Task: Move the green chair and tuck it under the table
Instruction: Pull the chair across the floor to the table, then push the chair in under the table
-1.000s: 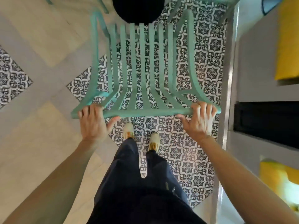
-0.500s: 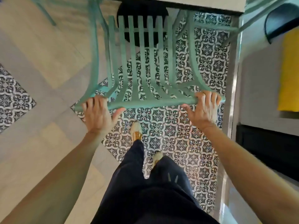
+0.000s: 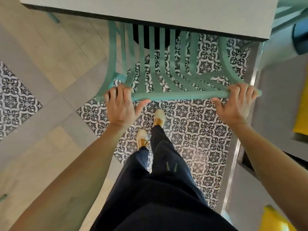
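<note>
- Green chair [image 3: 168,75] stands on the patterned tile floor [image 3: 191,127] with its slatted seat running in beneath the near edge of the white table [image 3: 150,9]; the front part of the seat is hidden by the tabletop, while the backrest's top rail is out on the person's side.
- Left hand [image 3: 120,106] is closed over the left end of the top rail, fingers curled over the far side and thumb lying along the underside of the rail.
- Right hand [image 3: 235,105] is closed over the right end of the same rail, fingers wrapped over the top, thumb spread toward the middle.
- Both arms reach forward, roughly level with each other.
- Below the rail, the person's two pale shoes [image 3: 158,117] stand on the tiles, one ahead of the other.
</note>
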The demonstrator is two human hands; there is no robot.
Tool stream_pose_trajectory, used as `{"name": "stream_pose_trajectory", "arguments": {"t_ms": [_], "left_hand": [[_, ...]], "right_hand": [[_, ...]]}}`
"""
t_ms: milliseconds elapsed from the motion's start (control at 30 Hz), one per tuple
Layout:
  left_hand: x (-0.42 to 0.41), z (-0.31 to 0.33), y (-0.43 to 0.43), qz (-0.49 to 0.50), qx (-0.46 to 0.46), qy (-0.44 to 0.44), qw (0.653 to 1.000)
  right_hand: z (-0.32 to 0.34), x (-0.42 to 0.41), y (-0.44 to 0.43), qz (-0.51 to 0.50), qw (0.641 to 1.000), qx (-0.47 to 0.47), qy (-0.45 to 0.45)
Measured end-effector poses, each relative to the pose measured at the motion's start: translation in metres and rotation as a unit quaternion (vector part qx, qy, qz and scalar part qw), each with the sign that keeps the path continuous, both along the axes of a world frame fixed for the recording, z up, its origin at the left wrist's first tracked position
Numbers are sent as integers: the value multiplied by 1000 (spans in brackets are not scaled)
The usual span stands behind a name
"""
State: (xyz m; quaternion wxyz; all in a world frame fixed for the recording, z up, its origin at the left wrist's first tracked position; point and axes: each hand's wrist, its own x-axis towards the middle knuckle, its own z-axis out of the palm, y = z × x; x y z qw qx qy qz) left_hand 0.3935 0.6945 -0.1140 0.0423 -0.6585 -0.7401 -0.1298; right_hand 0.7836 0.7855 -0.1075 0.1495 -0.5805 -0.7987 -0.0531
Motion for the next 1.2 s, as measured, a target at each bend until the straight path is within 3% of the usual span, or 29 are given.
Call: {"name": "stream_pose_trajectory", "arguments": {"t_ms": [600,1200], "left_hand": [[-2,26,15,-3,-69,-23,997],[-88,21,4,-60,-64,-13,996]], "right_hand": [[11,-10,12,-30,997,-74,11],[14,-89,-45,-80,993,-83,23]]}}
